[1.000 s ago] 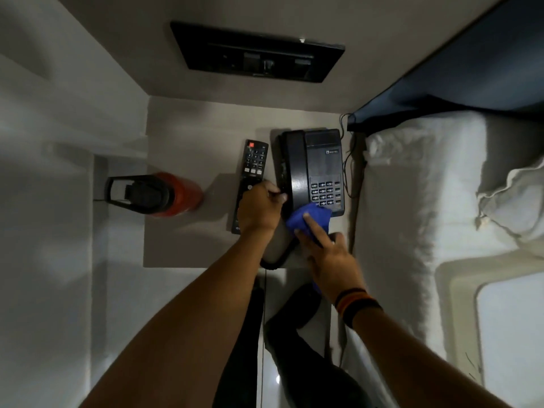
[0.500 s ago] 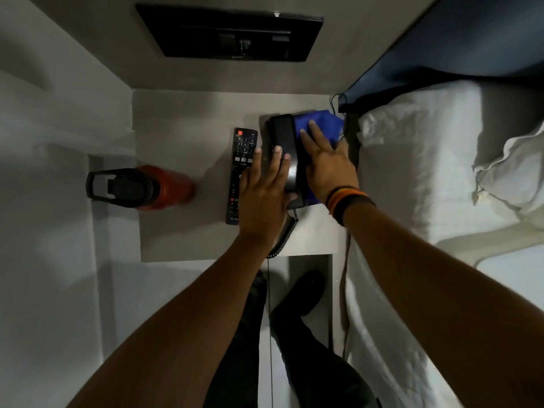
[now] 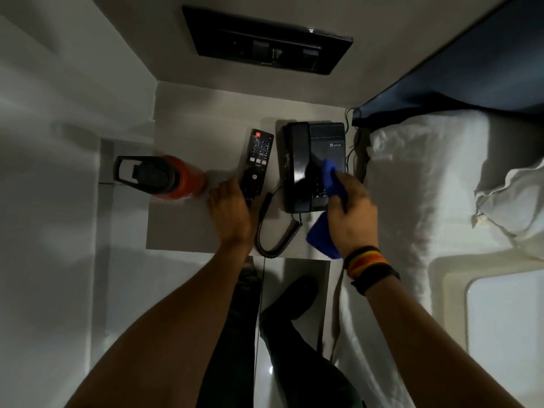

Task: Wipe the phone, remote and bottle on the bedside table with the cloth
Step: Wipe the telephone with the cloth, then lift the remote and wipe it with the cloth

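Note:
A black desk phone (image 3: 312, 148) sits at the right of the grey bedside table (image 3: 200, 119), its coiled cord (image 3: 270, 237) looping over the front edge. My right hand (image 3: 351, 216) holds a blue cloth (image 3: 331, 179) bunched against the phone's keypad, with the cloth's tail hanging below the wrist. A black remote (image 3: 256, 163) lies left of the phone. My left hand (image 3: 231, 210) closes around the remote's near end. An orange bottle (image 3: 179, 178) with a black lid lies on its side at the table's left edge.
A white bed with a pillow (image 3: 426, 184) fills the right side, close against the table. A dark wall panel (image 3: 266, 39) hangs behind the table. White curtain folds (image 3: 59, 142) are on the left. My legs and a shoe (image 3: 291, 298) show below.
My left hand left the phone's handset and moved left onto the remote's near end. My right hand pulled the cloth back from the phone's far end to the keypad.

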Motion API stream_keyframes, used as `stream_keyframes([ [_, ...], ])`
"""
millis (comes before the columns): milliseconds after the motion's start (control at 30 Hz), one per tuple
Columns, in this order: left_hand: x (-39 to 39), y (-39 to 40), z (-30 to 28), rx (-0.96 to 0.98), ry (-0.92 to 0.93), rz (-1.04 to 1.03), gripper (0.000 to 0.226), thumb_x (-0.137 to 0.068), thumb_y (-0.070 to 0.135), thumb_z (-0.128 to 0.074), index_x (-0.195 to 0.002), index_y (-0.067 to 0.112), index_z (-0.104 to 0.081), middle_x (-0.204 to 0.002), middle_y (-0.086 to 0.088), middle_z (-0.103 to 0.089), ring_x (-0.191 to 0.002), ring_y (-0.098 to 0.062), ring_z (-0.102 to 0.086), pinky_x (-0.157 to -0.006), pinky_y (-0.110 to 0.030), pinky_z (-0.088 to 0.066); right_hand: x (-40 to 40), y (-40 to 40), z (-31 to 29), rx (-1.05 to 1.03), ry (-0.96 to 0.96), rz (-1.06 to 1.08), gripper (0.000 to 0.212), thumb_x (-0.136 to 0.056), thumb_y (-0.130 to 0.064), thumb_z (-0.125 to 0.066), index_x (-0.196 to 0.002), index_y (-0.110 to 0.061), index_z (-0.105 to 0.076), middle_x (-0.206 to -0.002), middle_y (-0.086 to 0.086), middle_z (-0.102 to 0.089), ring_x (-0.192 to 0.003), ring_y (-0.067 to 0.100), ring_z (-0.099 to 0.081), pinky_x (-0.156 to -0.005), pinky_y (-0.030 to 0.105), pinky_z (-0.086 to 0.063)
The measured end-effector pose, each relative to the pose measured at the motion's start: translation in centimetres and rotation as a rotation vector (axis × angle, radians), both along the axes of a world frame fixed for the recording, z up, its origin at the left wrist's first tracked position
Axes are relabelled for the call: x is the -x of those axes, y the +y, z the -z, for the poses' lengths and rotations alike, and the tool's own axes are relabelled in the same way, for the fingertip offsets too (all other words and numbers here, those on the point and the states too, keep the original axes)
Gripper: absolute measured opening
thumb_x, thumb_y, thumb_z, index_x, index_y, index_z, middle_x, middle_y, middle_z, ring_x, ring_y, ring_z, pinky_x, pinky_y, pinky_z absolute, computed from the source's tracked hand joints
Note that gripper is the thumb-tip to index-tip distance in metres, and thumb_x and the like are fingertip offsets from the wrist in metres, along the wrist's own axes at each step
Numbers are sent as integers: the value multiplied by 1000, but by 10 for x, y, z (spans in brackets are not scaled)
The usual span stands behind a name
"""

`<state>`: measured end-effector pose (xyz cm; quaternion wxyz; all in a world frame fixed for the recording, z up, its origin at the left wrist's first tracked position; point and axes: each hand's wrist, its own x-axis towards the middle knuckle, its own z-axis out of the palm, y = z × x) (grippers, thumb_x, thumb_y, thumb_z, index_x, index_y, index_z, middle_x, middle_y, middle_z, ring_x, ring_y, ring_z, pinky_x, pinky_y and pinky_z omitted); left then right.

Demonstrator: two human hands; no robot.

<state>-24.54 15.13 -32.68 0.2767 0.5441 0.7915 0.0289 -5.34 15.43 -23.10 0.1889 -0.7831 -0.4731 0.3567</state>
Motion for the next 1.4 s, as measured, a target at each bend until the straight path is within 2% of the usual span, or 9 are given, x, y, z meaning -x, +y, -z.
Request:
stream_keyframes([
  [167,2,18,3,108,-203,-126,52,-84,47,-83,-114,8,-68,-113,-10,-72,-103,-32,-70,-80,-45,-61,27,35,-18,47,208,178,37,-92,-15,-47,-126,-22,-61,-107,-2,-65,-88,13,-63,-82,36,-56],
  [300,12,15,5,127,-425,-219,29,-91,22,-73,-106,14,-50,-84,4,-62,-74,-23,-65,-51,-26,-44,31,54,-25,223,344,255,33,-87,-30,-64,-118,-20,-64,-105,1,-67,-94,26,-67,-88,46,-57],
  [533,27,-17,-24,241,-1021,-542,16,-90,27,-58,-86,12,-56,-56,-4,-60,-37,-21,-49,-41,-30,-43,55,69,-22,-109,1,-250,47,-85,-11,-62,-131,-17,-59,-116,4,-65,-96,14,-56,-83,19,-44],
  [700,28,-30,-44,228,-1169,-530,75,-100,66,-40,-86,-4,-64,-62,-16,-62,-38,-23,-52,-38,-24,-43,85,63,2,81,-255,-727,62,-92,-11,-50,-150,-29,-36,-160,-5,-32,-128,34,-43,-103,46,-47],
  [833,36,-49,-45,126,-1093,-577,84,-101,64,-36,-86,-14,-61,-65,-27,-59,-38,-24,-51,-39,-24,-41,94,14,-2,54,-221,-872,65,-92,-13,-50,-152,-29,-32,-164,-11,-22,-130,36,-41,-100,46,-50],
  [933,35,-61,-47,111,-1128,-580,100,-97,79,-34,-91,-17,-60,-67,-37,-57,-42,-27,-50,-38,-25,-42,85,-6,-13,80,-158,-990,56,-93,-15,-48,-146,-32,-42,-160,-12,-33,-126,27,-44,-102,42,-46],
  [1033,26,-62,-58,113,-1183,-574,119,-78,100,-34,-92,-15,-58,-64,-28,-57,-38,-25,-48,-36,-23,-41,71,18,-27,-1,12,-715,45,-94,-10,-47,-133,-29,-58,-141,-2,-57,-96,9,-54,-93,43,-52],
  [1300,13,-48,-65,137,-1123,-502,110,-79,101,-30,-86,-3,-66,-62,-15,-65,-45,-28,-58,-43,-30,-47,75,32,-16,41,-276,-789,63,-92,-7,-50,-148,-35,-39,-160,0,-30,-127,36,-44,-102,44,-48],
  [1400,15,-44,-62,123,-1059,-593,82,-78,99,-34,-97,33,-80,-93,-10,-82,-93,-29,-80,-85,-49,-65,87,-32,-10,91,-175,-829,68,-90,-13,-54,-150,-38,-32,-164,-12,-20,-128,35,-39,-98,46,-50],
])
